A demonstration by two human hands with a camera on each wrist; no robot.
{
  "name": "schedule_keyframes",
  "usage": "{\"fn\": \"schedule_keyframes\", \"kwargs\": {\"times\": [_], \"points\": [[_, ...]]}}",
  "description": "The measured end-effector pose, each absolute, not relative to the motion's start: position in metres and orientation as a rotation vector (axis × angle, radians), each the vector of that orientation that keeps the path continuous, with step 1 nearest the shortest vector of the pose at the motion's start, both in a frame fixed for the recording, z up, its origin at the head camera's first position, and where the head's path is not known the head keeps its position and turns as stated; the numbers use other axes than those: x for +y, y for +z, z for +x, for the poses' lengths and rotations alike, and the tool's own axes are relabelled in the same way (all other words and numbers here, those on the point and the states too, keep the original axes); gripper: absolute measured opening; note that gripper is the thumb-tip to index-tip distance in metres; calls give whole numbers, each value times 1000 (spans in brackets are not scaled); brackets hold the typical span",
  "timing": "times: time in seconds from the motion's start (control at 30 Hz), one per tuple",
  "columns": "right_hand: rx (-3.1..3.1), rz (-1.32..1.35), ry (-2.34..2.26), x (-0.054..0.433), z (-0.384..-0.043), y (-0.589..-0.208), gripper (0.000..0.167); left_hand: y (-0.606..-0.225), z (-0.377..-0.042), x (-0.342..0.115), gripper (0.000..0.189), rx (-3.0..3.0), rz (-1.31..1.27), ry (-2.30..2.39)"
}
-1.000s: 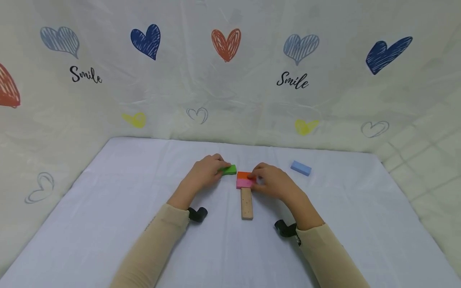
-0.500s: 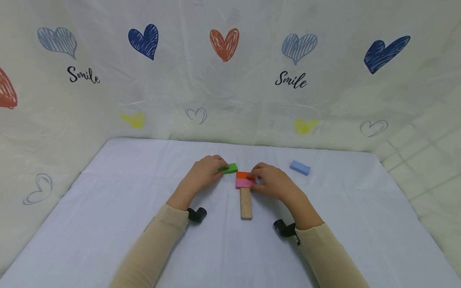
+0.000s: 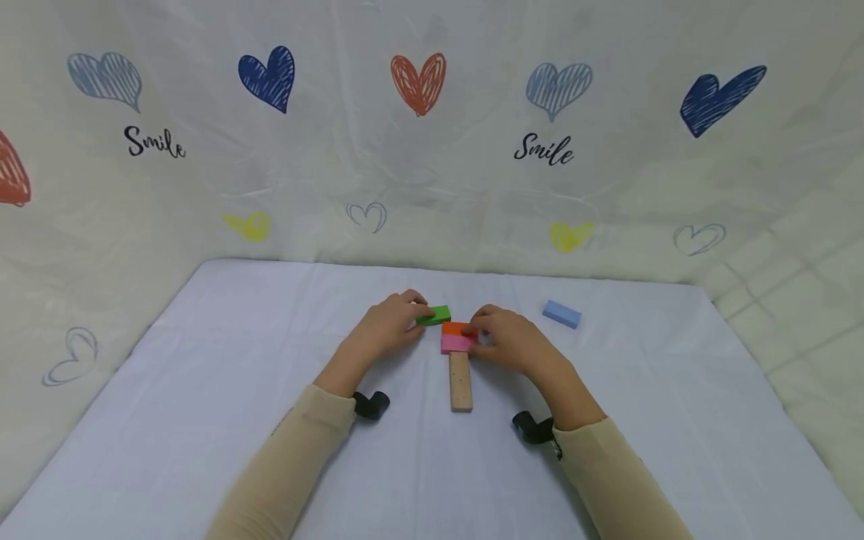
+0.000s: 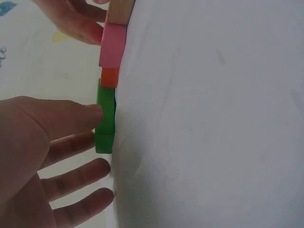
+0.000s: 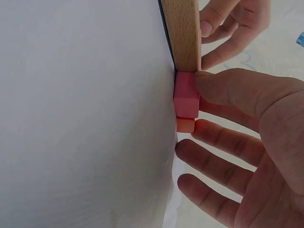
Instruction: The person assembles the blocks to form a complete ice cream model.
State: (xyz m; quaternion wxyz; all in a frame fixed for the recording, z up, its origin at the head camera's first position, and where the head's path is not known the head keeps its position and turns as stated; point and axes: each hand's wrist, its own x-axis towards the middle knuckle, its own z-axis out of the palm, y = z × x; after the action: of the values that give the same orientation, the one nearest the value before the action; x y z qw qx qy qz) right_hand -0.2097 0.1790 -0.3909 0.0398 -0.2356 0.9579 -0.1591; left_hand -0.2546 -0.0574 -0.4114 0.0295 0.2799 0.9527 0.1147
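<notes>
Green block (image 3: 441,314), pinched by the left hand (image 3: 387,327), has slid rightward; the right hand (image 3: 511,340) clamps the orange block (image 3: 451,328) and pink block (image 3: 454,344), probably steadying them.

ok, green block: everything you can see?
The green block is a plain bright-green rectangular bar, possibly painted wood. Broad face up, its right end angled farther back, it sits at or just above the white tabletop, beyond the left end of the orange block; contact is unclear. The left hand pinches it, partly hiding it.
</notes>
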Motion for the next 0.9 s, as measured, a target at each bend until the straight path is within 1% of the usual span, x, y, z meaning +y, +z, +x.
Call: {"fn": "schedule_keyframes", "kwargs": {"times": [0.43, 0.7, 0.9], "points": [[2926, -705, -483, 178, -209, -390, 32, -407, -247, -51, 42, 2874, 922, 321], [2927, -721, -503, 179, -209, -389, 31, -405, -244, -49, 43, 2875, 959, 295], [2931, -728, -497, 179, -210, -390, 34, -406, -244, -48, 40, 2907, 978, 274]]}}
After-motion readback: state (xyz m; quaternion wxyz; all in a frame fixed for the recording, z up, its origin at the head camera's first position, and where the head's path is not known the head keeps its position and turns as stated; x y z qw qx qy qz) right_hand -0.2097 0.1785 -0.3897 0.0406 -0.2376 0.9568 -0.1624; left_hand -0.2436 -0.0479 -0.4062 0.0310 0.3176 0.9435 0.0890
